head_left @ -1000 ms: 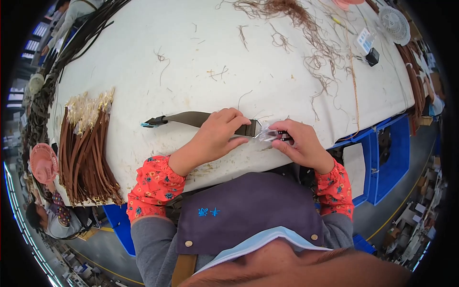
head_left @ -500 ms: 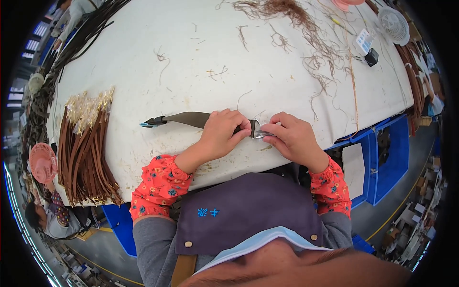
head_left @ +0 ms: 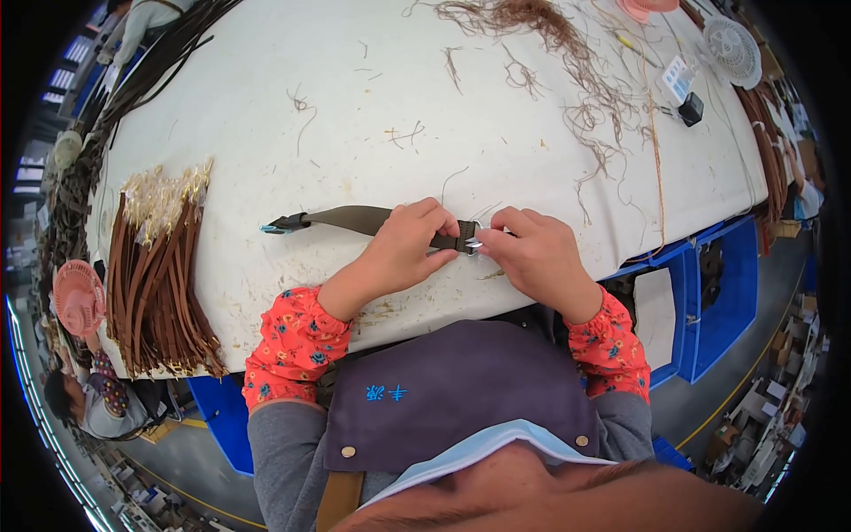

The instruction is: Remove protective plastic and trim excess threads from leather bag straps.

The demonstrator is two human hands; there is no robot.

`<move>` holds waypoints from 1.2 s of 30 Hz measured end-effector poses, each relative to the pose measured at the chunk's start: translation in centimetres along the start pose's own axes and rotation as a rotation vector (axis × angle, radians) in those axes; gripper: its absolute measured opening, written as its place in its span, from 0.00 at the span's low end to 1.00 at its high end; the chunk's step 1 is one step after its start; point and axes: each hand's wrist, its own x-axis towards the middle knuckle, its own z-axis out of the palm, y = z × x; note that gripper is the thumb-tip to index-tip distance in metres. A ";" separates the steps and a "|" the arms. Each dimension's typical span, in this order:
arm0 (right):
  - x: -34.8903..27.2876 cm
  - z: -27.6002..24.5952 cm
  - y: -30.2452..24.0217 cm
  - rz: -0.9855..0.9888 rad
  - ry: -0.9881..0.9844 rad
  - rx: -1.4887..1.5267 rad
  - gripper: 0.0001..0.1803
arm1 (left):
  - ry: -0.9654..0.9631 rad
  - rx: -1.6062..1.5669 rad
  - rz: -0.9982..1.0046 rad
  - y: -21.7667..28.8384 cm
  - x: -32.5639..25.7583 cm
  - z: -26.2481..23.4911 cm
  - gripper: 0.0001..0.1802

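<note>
A dark olive webbing strap [head_left: 350, 218] lies across the table, with a black buckle [head_left: 285, 224] at its left end. My left hand [head_left: 403, 246] is closed on the strap near its right end, thumb below and fingers above. That folded, stitched end carries a silver metal ring [head_left: 480, 229], and fine loose threads stick up beside it. My right hand [head_left: 539, 264] is pinched round small silver thread snips [head_left: 473, 242], mostly hidden in its fingers. Their pointed tips touch or overlap the strap end by the ring; which of the two cannot be told.
Brown straps with gold-coloured hardware [head_left: 164, 284] are bundled at the left. Tangled brown threads [head_left: 594, 115] and a small black box [head_left: 690, 109] lie at the far right. Blue bins [head_left: 722, 297] stand below the right table edge. Other people [head_left: 111, 403] work at the sides.
The strap's stitched end has turned to show more of its face. My right hand has shifted slightly left, and the snips' tips now lie over the strap end.
</note>
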 end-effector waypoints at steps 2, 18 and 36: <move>0.3 0.2 -0.2 0.002 -0.001 -0.023 0.05 | -0.010 -0.008 -0.022 0.1 0.0 -0.2 0.17; -0.2 0.6 0.0 0.034 0.060 0.017 0.06 | 0.036 0.104 0.019 -0.1 0.0 0.6 0.09; -0.1 1.7 -0.2 0.051 0.166 0.075 0.12 | 0.048 0.099 -0.080 0.4 0.1 0.8 0.11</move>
